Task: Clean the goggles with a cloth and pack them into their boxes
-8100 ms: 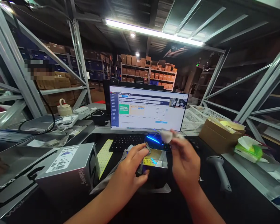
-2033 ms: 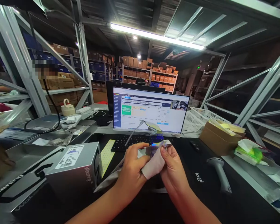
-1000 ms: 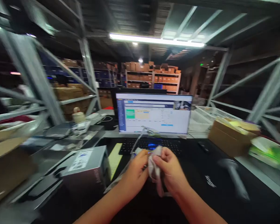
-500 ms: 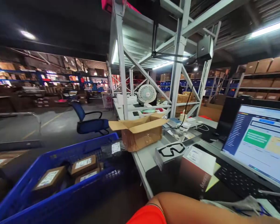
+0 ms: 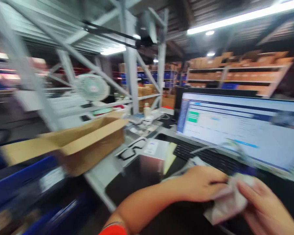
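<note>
Both of my hands are in front of the monitor at the lower right. A crumpled whitish sheet, paper or thin plastic, is pinched between them. My left hand reaches in from the lower middle, its fingers closed on the sheet's left side. From the right edge comes my right hand, thumb and fingers closed on the other side. Motion blur hides the sheet's details. Just beyond my left forearm stands a box with a white top and reddish side, beside a box with a goggle picture.
A black keyboard lies below the lit monitor. On the left, an open cardboard carton rests at the desk's edge above a blue crate. A fan and metal rack posts stand behind.
My view has swung right and the monitor is now fully in sight. Both hands have come into view, holding the crumpled sheet; before, only my left arm showed.
</note>
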Motion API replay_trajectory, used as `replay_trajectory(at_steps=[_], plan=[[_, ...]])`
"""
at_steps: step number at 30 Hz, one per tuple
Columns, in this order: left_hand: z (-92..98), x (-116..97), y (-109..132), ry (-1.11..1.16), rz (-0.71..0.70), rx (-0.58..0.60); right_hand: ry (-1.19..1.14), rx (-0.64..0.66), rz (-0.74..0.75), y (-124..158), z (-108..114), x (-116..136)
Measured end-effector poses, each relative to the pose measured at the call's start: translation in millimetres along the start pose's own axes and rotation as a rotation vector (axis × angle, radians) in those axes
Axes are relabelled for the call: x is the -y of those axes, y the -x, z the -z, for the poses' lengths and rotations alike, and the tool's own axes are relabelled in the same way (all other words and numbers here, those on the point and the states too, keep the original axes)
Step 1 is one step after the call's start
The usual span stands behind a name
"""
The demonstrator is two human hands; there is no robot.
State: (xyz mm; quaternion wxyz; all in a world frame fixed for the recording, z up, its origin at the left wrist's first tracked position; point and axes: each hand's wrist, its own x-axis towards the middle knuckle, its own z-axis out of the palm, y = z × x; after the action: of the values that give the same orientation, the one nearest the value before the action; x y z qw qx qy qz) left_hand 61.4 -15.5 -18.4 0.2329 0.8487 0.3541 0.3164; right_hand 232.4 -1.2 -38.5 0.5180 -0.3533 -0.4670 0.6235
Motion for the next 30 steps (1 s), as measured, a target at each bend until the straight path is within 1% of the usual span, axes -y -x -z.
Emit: replay_trajectory(at_steps=[1,2,3,4,5,7,8,9,11,13,15,17,19,21,23,26,28,30], plan=[[0.5,1,0,0.054,-0.048,0.007,-0.042,-0.023,-0.039,5,8,6],[2.8,3,1,0.145,-0.066,-0.030,-0.119,-0.052,-0.056,4,14,12],[6.5,6,1,0.184,-0.102,-0.026,-0.182,-0.089,-0.056,-1,19,17],[11.1,8,1,0.211,-0.133,-0.014,-0.241,-0.171,0.007,-8,25,22],[15.7,9,1,0.220,-0.117,-0.040,-0.285,-0.233,0.073,-16,32,29],[23.1,10,3,0.191,-0.075,-0.035,-0.323,-0.312,0.246,-25,46,42],[25.2,9,4,0.177,-0.068,-0.040,-0.317,-0.323,0.335,-25,50,49],[26.1,9,5,0.162,-0.064,-0.042,-0.292,-0.320,0.419,-21,53,54],[25.4,9,6,0.141,-0.057,-0.048,-0.180,-0.318,0.564,-7,52,60],[23.1,10,5,0.132,-0.044,-0.044,0.018,-0.357,0.672,10,43,59],[21.1,10,4,0.135,-0.037,-0.032,0.266,-0.378,0.809,22,29,52],[20.2,9,3,0.144,-0.055,-0.021,0.527,-0.321,0.950,26,14,41],[20.5,7,3,0.155,-0.073,-0.022,0.753,-0.221,1.079,26,0,27],[22.0,5,4,0.178,-0.063,-0.052,0.926,-0.111,1.172,25,-11,15],[24.4,4,6,0.221,-0.037,-0.091,1.034,-0.006,1.250,25,-17,6],[28.7,4,7,0.254,-0.026,-0.093,1.082,0.118,1.326,20,-13,5],[30.3,2,7,0.207,-0.039,-0.061,1.013,0.148,1.271,15,-5,11],[30.1,2,6,0.156,-0.056,-0.036,0.908,0.096,1.157,12,1,18]])
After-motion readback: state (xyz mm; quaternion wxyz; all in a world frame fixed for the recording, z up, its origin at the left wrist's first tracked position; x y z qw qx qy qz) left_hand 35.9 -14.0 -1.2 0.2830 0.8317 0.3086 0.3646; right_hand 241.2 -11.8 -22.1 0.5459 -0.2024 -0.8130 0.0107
